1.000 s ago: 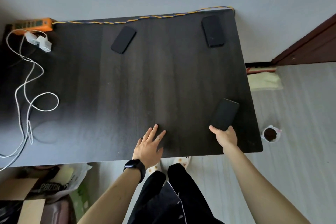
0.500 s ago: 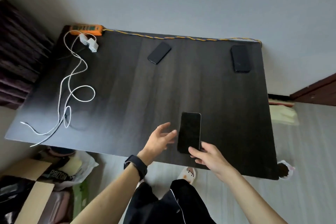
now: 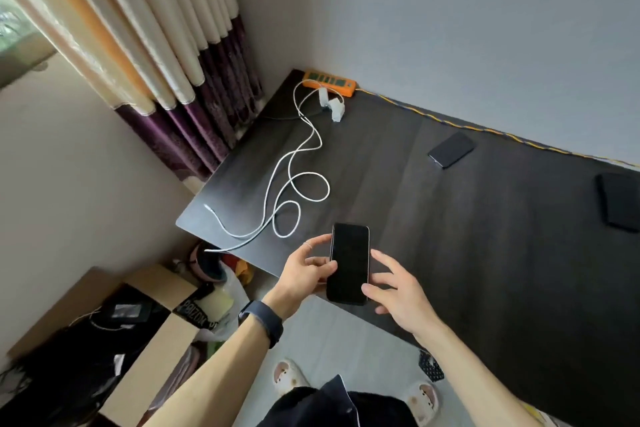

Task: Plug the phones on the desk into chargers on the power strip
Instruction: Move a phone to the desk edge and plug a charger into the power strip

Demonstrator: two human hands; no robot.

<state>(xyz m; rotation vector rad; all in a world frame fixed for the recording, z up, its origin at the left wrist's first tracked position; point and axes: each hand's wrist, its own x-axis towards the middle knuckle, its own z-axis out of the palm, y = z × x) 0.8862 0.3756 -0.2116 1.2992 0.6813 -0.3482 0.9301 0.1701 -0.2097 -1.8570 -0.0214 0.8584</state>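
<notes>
Flat glossy black phone (image 3: 349,263) in left hand's (image 3: 304,272) grasping fingers; right hand's (image 3: 403,295) fingers splayed, released.

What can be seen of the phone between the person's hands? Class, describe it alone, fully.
The phone is a slim black slab with rounded corners, a dark, glossy, unlit screen and a pale rim. It faces up, its length pointing away from the person, over the near edge of the desk. The left hand grips its left side, thumb on the screen; fingertips of the right hand touch its right edge. No cable shows joined to it.
</notes>
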